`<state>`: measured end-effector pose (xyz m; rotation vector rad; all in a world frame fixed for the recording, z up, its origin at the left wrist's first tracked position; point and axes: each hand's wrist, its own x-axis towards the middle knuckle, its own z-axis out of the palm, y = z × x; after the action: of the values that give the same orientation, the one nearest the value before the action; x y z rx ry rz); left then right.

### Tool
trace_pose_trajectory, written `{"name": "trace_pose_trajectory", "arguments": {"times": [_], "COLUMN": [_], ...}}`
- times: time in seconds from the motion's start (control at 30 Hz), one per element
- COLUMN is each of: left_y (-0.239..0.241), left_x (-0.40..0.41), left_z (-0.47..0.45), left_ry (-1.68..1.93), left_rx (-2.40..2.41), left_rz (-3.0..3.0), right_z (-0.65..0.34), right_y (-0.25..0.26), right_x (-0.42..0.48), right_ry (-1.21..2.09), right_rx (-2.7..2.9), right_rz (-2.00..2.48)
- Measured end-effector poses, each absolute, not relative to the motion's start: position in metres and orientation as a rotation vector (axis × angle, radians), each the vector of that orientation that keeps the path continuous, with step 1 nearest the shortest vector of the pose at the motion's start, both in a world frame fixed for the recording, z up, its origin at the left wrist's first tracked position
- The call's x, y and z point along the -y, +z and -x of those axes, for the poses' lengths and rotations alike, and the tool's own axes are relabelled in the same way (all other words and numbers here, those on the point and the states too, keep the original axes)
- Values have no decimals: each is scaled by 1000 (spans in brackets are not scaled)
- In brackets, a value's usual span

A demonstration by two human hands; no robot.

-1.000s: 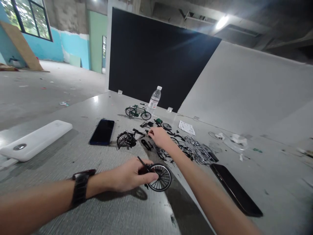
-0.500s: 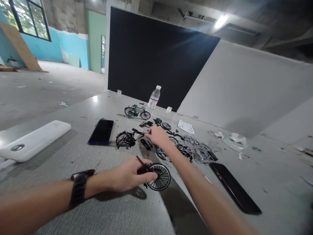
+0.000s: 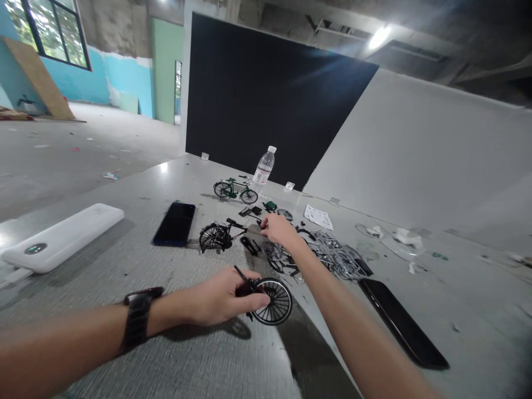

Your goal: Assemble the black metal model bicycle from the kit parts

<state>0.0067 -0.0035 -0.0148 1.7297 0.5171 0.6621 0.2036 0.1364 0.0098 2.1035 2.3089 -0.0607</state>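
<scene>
left hand (image 3: pixel 220 296) closed on spoked wheel (image 3: pixel 274 302), rim jutting to its right. right hand (image 3: pixel 282 230) over loose parts (image 3: pixel 277 256); its grip unclear.

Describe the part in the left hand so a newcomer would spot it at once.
On the grey table, nearest the camera, the left hand pinches a black spoked wheel on a thin black rod. Unlike the black bicycle and green bicycle farther back, it is a lone wheel, no frame.
</scene>
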Motion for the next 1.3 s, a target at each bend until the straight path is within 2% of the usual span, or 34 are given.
{"name": "trace_pose_trajectory", "arguments": {"times": [0.27, 0.8, 1.3], "left_y": [-16, -17, -14], "left_x": [4, 3, 4], "left_z": [-6, -7, -7], "left_ry": [664, 648, 660], "left_rx": [-518, -549, -514], "left_rz": [-1727, -1731, -1713], "right_z": [-210, -238, -262], "right_y": [14, 7, 7], "right_x": [-133, -144, -145], "right_ry": [151, 200, -50], "right_rx": [-2331, -2382, -2583], "right_rz": [-2008, -1899, -2152]}}
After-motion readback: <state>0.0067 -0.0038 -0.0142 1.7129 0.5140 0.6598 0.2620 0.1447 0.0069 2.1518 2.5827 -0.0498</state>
